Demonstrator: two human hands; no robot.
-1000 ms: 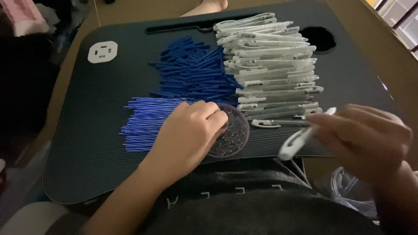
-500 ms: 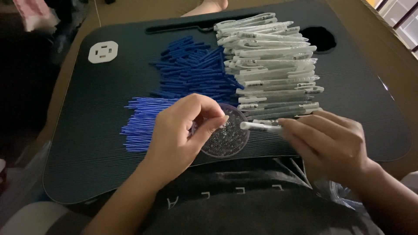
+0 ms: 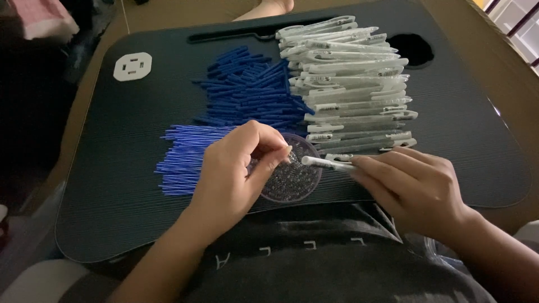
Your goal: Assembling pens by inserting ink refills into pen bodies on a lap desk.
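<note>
Raised from the small round clear dish (image 3: 292,179) of tiny springs since a second ago, the left hand (image 3: 236,174) pinches what appears to be one spring at its fingertips (image 3: 283,152). Opposite, the right hand (image 3: 410,188) grips a white plastic pen barrel (image 3: 328,163), its tip level above the dish. Both work over a black ribbed lap desk (image 3: 112,168), beside thin blue refill tubes (image 3: 188,157), dark blue pen parts (image 3: 252,87) and stacked white barrels (image 3: 353,84).
</note>
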